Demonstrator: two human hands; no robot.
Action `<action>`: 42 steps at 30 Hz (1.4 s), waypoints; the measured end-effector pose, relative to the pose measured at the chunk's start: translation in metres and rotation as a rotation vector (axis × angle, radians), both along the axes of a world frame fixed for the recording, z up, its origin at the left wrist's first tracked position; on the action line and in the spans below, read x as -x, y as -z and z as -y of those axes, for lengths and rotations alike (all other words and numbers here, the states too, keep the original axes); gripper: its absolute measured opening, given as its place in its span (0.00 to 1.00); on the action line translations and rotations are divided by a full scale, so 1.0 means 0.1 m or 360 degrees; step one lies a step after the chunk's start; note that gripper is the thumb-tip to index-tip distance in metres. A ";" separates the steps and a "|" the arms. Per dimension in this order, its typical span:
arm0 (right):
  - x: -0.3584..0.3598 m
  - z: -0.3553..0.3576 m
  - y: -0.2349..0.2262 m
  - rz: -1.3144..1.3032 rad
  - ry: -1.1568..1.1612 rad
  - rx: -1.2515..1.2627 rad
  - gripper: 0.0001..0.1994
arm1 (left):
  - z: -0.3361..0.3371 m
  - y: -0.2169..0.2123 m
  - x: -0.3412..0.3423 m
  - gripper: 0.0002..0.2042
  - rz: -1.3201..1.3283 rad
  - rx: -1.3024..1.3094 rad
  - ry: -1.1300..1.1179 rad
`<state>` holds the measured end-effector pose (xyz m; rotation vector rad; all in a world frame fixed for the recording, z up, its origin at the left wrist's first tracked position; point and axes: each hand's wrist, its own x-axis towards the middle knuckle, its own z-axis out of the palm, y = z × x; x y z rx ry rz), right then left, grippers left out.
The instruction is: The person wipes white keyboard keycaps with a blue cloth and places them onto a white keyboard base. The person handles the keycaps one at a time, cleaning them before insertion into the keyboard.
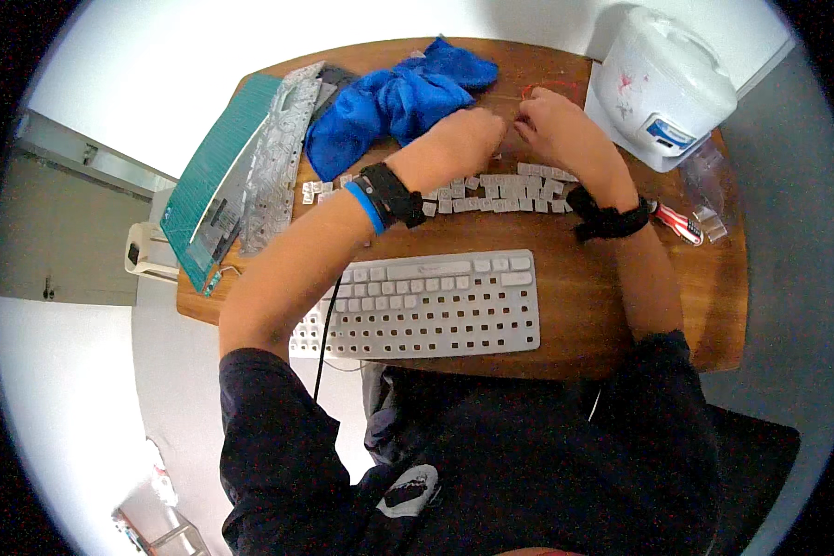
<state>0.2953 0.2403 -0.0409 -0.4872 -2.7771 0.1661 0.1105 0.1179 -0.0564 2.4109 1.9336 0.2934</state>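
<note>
Both of my hands are close together at the far side of the wooden table, beyond rows of loose white keycaps [500, 193]. My left hand [477, 134] has its fingers curled in beside a crumpled blue cloth [389, 104]; whatever they hold is hidden. My right hand [554, 122] is closed too, fingertips bent toward the left hand, and I cannot make out anything in them. A thin red cord [570, 85] lies just behind it. Nearer me rests a white keyboard [463, 324], its space bar on the far side, with some keycaps fitted and many square holes bare.
On the left lie a green cutting mat [204, 176] and a clear plastic wrapper [278, 157]. A white rice cooker [658, 88] stands at the back right. Near my right forearm is a red-and-white handled tool [679, 224]. A black cable [327, 324] crosses the keyboard.
</note>
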 end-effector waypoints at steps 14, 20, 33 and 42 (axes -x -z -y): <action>0.15 0.24 -0.16 -0.0457 -0.0285 0.0353 0.09 | 0.24 -0.33 0.23 0.05 0.0931 -0.0361 -0.0023; 0.20 0.43 -0.31 -0.0567 -0.0199 0.0505 0.13 | 0.37 -0.44 0.24 0.06 0.1156 -0.0357 -0.0292; 0.61 0.31 -0.30 -0.0487 -0.0154 0.0421 0.09 | 0.52 -0.56 0.47 0.07 0.0949 -0.0380 -0.0430; 0.80 0.33 -0.15 -0.0669 -0.0311 0.0343 0.10 | 0.59 -0.36 0.77 0.28 0.0456 -0.0374 -0.0468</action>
